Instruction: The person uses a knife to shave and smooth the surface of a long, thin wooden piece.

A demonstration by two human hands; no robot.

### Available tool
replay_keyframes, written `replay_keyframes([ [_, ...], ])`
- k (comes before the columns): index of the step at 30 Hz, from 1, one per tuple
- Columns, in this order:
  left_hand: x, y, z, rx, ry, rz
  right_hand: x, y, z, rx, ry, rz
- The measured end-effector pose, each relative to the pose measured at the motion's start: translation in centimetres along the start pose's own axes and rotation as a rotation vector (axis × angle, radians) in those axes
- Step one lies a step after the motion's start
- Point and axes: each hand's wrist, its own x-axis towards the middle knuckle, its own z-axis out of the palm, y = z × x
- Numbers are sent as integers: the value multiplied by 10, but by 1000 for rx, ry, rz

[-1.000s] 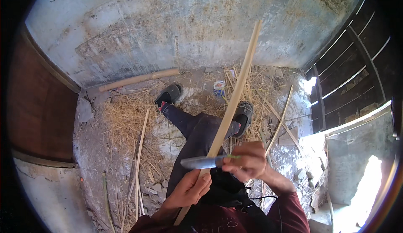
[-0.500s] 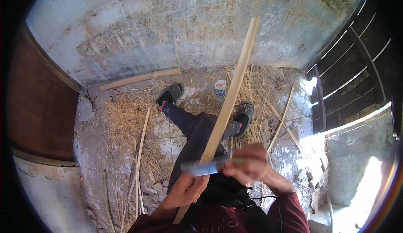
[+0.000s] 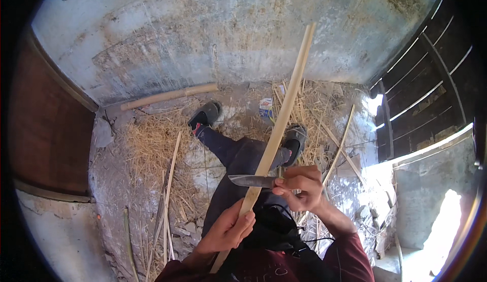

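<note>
Long pale-tan wooden strip (image 3: 278,129), pointing one o'clock: gripped by left hand (image 3: 231,229). Grey metal-bladed knife (image 3: 252,181), pointing nine o'clock: gripped by right hand (image 3: 300,186).

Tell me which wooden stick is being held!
The long pale stick in the left hand, with the knife across it; no hand holds the other sticks.
</note>
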Motion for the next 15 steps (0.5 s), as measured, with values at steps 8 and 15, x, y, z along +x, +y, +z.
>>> replay_keyframes([
  [8,1,-1,-1,27,31,-21,4,8,0,-25,-9,31],
  [15,0,-3,-4,23,-23,-46,5,-2,0,26,-54,-82],
])
